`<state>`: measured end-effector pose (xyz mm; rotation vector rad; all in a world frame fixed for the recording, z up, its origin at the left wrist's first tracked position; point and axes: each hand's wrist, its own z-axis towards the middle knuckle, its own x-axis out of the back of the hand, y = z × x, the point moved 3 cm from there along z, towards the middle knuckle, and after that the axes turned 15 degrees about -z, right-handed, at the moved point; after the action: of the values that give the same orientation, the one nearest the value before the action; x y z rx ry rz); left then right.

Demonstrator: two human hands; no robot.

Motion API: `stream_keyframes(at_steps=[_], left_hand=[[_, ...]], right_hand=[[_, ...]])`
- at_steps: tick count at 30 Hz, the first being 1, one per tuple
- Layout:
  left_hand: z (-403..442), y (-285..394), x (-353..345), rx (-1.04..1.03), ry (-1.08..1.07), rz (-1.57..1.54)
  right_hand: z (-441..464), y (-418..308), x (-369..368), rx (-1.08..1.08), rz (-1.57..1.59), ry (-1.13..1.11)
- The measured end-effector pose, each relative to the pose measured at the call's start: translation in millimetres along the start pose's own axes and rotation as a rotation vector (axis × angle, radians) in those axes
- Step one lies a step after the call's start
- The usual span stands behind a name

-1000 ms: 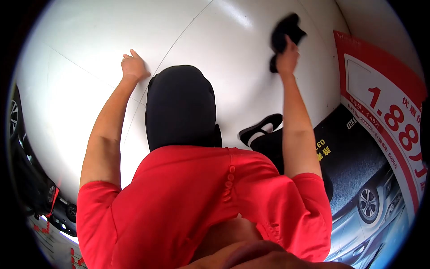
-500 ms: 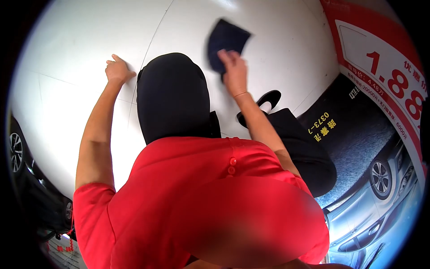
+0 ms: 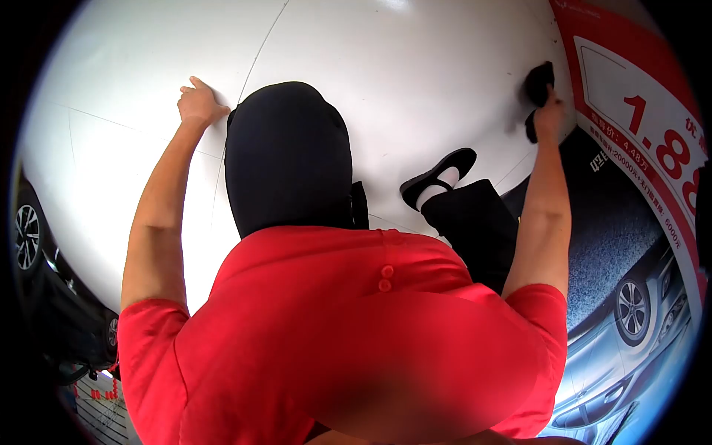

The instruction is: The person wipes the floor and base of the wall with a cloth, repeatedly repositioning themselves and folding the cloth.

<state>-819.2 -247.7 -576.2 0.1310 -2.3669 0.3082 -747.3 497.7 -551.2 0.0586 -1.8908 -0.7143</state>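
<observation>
Out to the right goes the right hand (image 3: 549, 115), and with it the bunched dark fabric cloth (image 3: 540, 83): half a second ago the pair were over the middle of the glossy white floor (image 3: 423, 81), and now they're across by the tall red-and-white printed price board (image 3: 644, 127)! Those right fingers are closed on the cloth, gripping it near its middle, one dark end jutting beyond the knuckles and another showing below, toward the wrist. Whether all of it lies against the floor, I can't tell.

Over on the other side, the left hand (image 3: 199, 102) has hardly budged, bare, fingers open and spread against the floor, thumb pointing at the big rounded knee in black trouser fabric (image 3: 289, 163). It's near a thin dark seam line (image 3: 259, 52) running down the white surface.

Between the knee and the cloth sits a black strapped flat shoe (image 3: 461, 158) over a white sock (image 3: 430, 195). Far left, a dark car's silver-spoked wheel (image 3: 27, 237); lower right, a pictured silver-blue car (image 3: 593, 382) below the board!
</observation>
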Motion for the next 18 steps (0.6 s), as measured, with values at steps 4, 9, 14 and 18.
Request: stream_keyframes(at_steps=[4,9,14,18], left_hand=[[-2,5,5,-0.014,-0.003,0.036],[5,-3,-7,0.000,-0.024,0.120],[0,-4,-3,0.026,0.049,0.048],[-3,-5,-7,0.011,0.024,0.051]], right_hand=[[14,-30,82,-0.065,0.355,0.361],[-34,-160,138,0.383,0.642,0.562],[-104,-323,141,0.736,0.892,0.335],[-168,-408,163,1.162,0.604,0.285]])
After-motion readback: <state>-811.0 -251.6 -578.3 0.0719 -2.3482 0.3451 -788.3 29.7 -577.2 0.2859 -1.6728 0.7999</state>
